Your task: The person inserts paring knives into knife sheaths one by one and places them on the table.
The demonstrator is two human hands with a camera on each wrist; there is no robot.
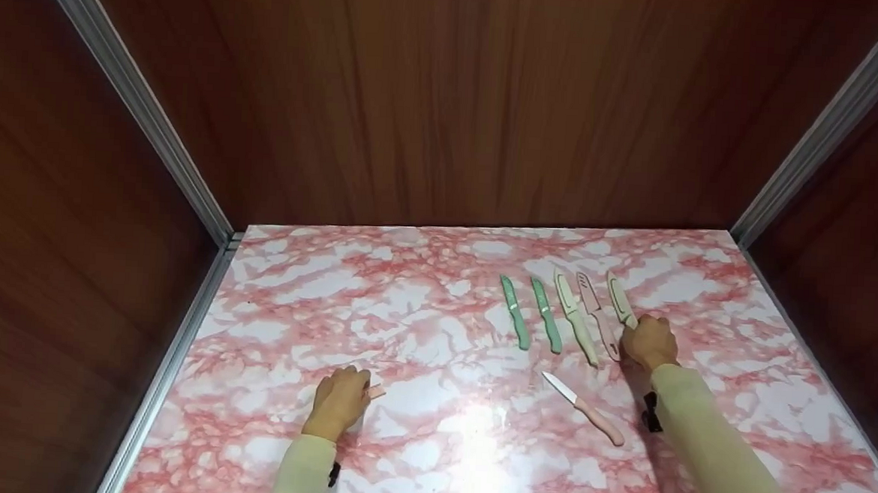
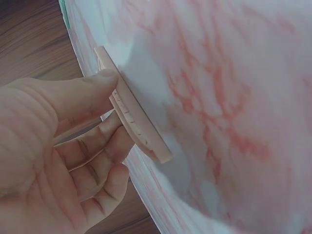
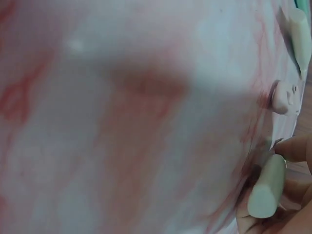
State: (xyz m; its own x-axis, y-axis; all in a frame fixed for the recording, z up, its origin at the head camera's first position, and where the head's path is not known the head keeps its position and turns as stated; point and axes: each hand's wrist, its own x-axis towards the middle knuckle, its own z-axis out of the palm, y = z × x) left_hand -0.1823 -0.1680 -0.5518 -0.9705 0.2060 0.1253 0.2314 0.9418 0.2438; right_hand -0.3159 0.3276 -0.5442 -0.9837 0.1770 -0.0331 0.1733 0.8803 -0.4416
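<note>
In the head view my left hand [image 1: 341,401] is over the left part of the table, pinching a small pink blade cover [image 2: 134,112]. The left wrist view shows the thumb on one side of it and fingers beneath, close over the tabletop. My right hand [image 1: 650,342] grips the handle of a cream knife [image 1: 620,297] at the right end of a row; its blade looks covered. The butt of its handle shows in the right wrist view. A pink-handled knife [image 1: 588,412] with a bare blade lies slanted between the hands, nearer the right.
Left of the cream knife lie a pink knife [image 1: 598,319], another cream knife [image 1: 576,317] and two green knives [image 1: 514,310] [image 1: 546,314], side by side. The table [image 1: 437,276] has a red-and-white marbled top. Brown wood-grain panels [image 1: 476,113] stand around it, with metal rails at the corners.
</note>
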